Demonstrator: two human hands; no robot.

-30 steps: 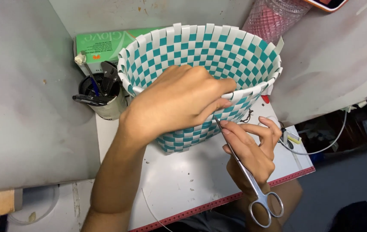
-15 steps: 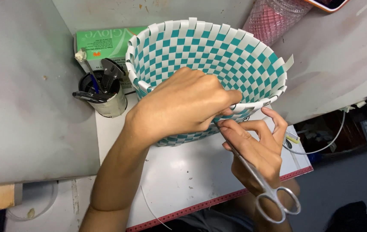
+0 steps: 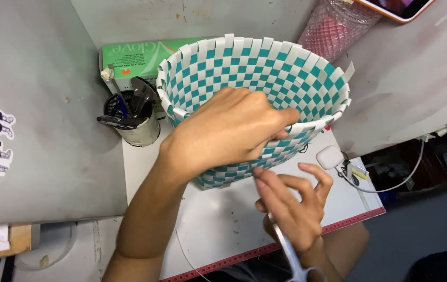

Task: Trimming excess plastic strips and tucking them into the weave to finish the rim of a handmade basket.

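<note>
Basket (image 3: 265,73) of teal-and-white checked weave, rim strips sticking up.

green box (image 3: 129,55) | metal tool cup (image 3: 135,121) | white earbud case (image 3: 329,156) | pink mesh vase (image 3: 336,26)

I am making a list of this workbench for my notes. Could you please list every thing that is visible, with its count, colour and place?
woven basket: 1, teal and white checks, middle of the table, tilted toward the camera
table: 1, white top with a red ruled front edge
metal cup: 1, silver, left of the basket, holds dark tools
box: 1, green, behind the cup and basket
mesh container: 1, pink, behind the basket at right
small case: 1, white, on the table right of the basket
cable: 1, white, right edge of the table
scissors: 1, silver, in the right hand
left hand: grips the basket's near rim
right hand: below the rim, fingers at the basket's outer wall
</note>
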